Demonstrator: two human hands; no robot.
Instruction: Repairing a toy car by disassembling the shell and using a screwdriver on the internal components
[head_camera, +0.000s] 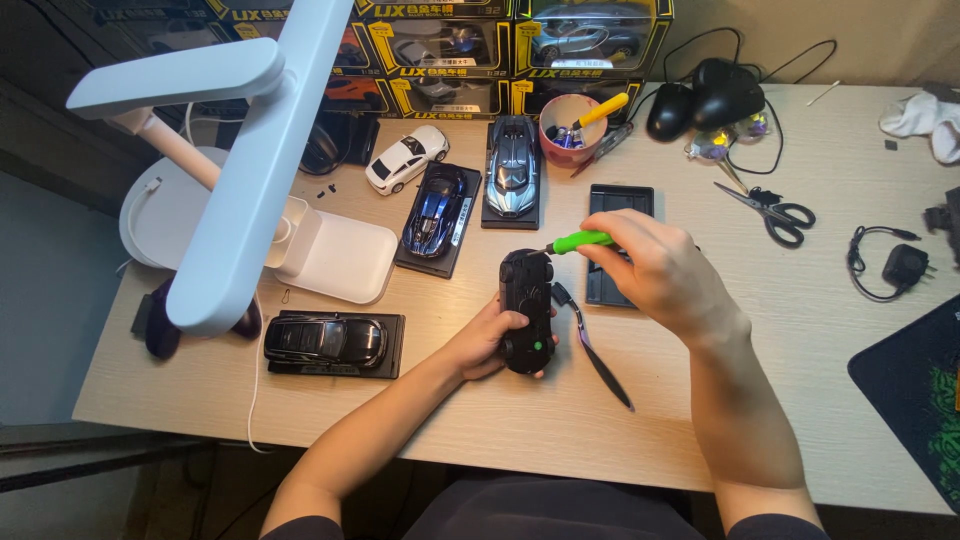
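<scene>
My left hand (488, 338) grips a small black model car (526, 310) that lies underside up on the wooden desk (700, 400). In my right hand (655, 270) is a green-handled screwdriver (577, 241), its tip touching the far end of the car's underside. Black tweezers (597, 352) lie on the desk just right of the car. A black display base (618, 205) sits behind my right hand, partly hidden by it.
Model cars on black bases stand at left and centre: black (325, 340), blue (436, 210), grey (512, 168); a white car (405, 157) sits loose. A white desk lamp (250, 160), pink tool cup (567, 128), scissors (770, 208), black mice (705, 98), boxed cars at the back.
</scene>
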